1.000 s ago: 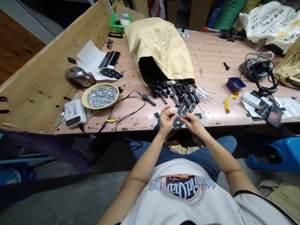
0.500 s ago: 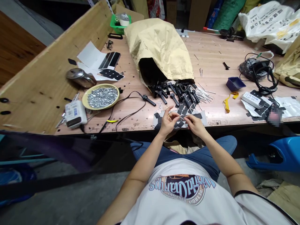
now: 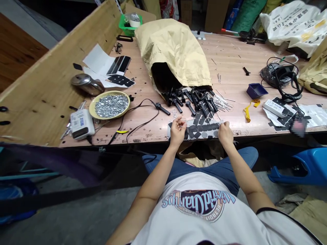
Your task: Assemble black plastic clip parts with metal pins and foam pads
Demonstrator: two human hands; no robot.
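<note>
My left hand is over the left part of a grey sheet with black patches at the table's front edge. Its fingers are curled, thumb near the fingertips; whatever they pinch is too small to make out. At the sheet's right end my right hand is closed, its fingertips pressed together, and what lies inside is hidden. Just beyond the hands is a heap of black plastic parts with long stems. Thin metal pins lie spread to the right of that heap.
A large paper sack lies with its mouth facing me. On the left are a yellow bowl of small shiny metal pieces, a white box and a black cable. A dark blue tray and yellow strap lie right.
My hands, earlier close together at a thin pin, have moved apart. The left went slightly left and the right went right, uncovering the middle of the patched sheet.
</note>
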